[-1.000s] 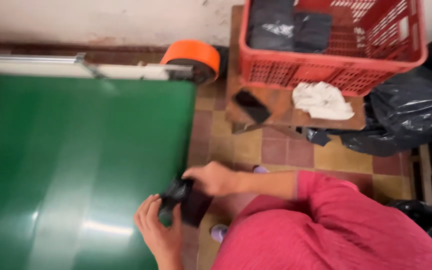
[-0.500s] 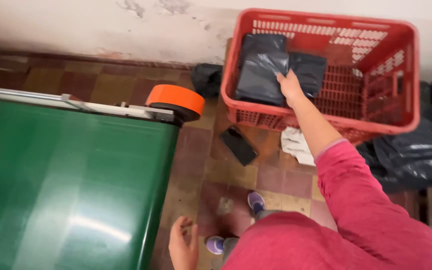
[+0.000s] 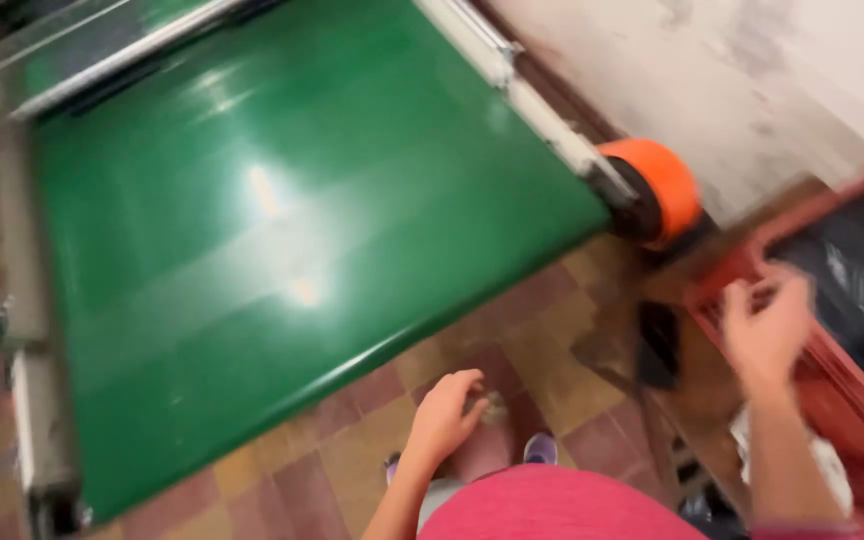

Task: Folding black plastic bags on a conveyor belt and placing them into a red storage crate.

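My right hand (image 3: 767,325) is blurred with motion, fingers spread and empty, hovering at the near rim of the red plastic basket (image 3: 852,400). Black plastic packages (image 3: 857,275) lie inside that basket just beyond the hand. My left hand (image 3: 447,415) hangs low over the tiled floor, fingers loosely curled with nothing in them, close to the near edge of the green conveyor belt (image 3: 252,230). My pink sleeve and top (image 3: 562,505) fill the bottom of the view.
An orange roller cap (image 3: 657,190) ends the conveyor's metal side rail (image 3: 522,90), next to a pale stained wall. A dark flat object (image 3: 657,345) lies on the brown and tan floor tiles (image 3: 352,460) between belt and basket.
My right hand has pulled back from the black package in the basket toward the rim. The view has swung left and tilted, so the belt now fills most of it.
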